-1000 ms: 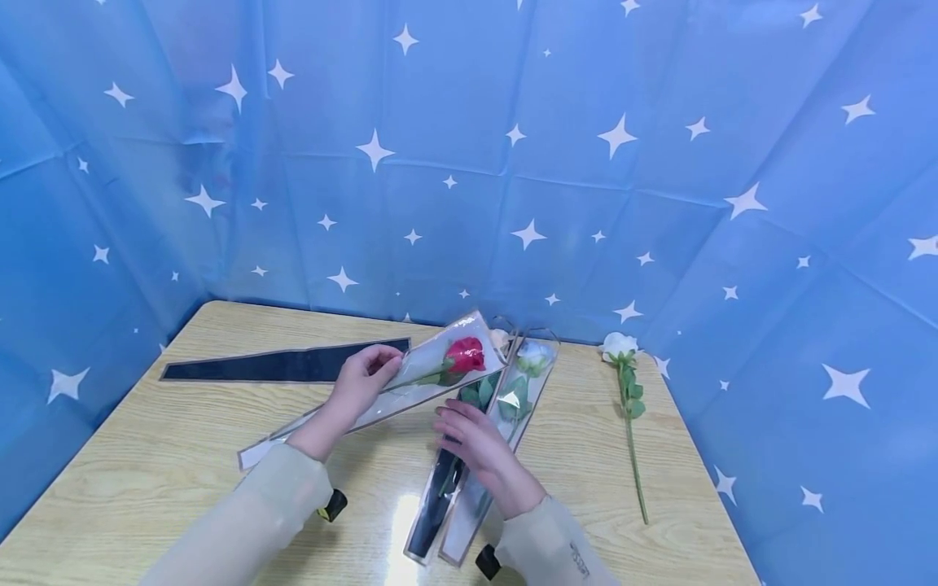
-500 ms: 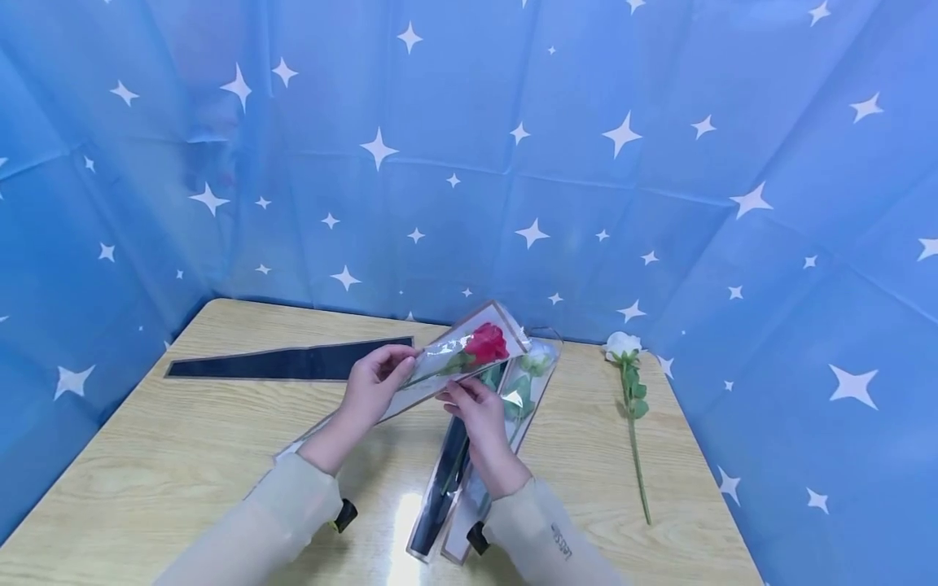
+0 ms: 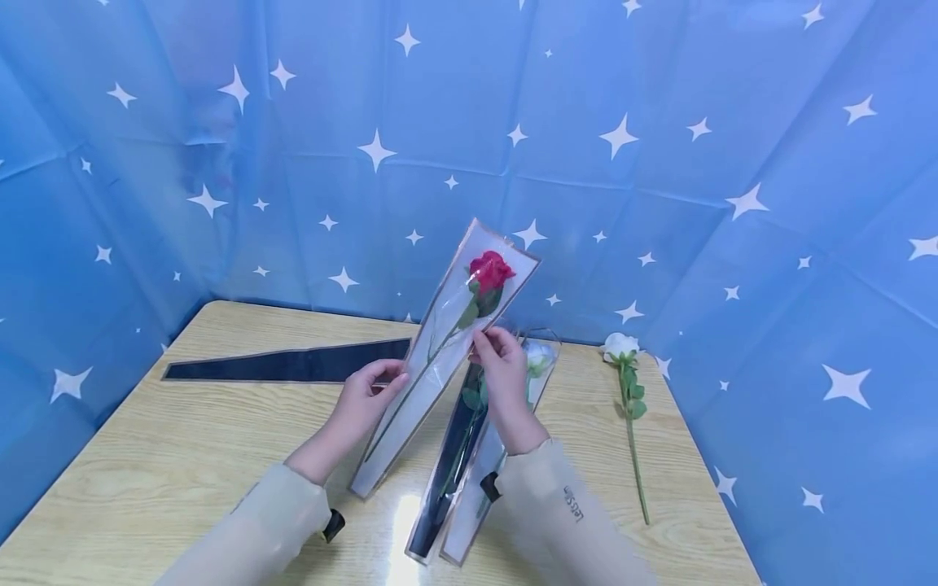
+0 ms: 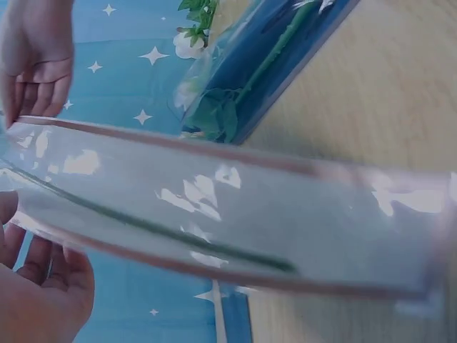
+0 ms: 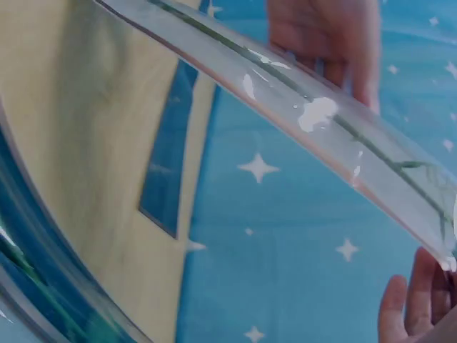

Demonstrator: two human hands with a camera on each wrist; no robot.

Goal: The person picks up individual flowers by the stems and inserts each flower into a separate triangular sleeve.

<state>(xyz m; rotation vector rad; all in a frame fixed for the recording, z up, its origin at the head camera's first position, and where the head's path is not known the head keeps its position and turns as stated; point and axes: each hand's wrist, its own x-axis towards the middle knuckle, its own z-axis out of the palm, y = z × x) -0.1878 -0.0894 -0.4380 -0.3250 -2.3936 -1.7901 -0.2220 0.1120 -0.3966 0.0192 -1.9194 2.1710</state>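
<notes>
A red rose (image 3: 489,273) lies inside a long, tapering clear-fronted flower sleeve (image 3: 410,415) with a white back and pinkish-brown edges. It is tilted up over the table, its wide end toward the backdrop. My left hand (image 3: 372,392) holds the sleeve's left edge about midway down. Higher up, my right hand (image 3: 504,370) pinches the right edge below the bloom. The left wrist view shows the rose's green stem (image 4: 150,227) through the film, between both hands. Beneath my right hand lie a black sleeve (image 3: 447,472) and a white sleeve (image 3: 476,488), each with a flower inside.
Another black sleeve (image 3: 286,364) lies flat at the table's back left. A loose white rose (image 3: 621,346) with a green stem lies on the right. The wooden table (image 3: 146,464) meets a blue star-patterned backdrop (image 3: 440,106) at its back and sides.
My right hand has come up from over the lying sleeves and taken the red rose's sleeve by its right edge. The sleeve has swung from slanting low to standing steeper and higher.
</notes>
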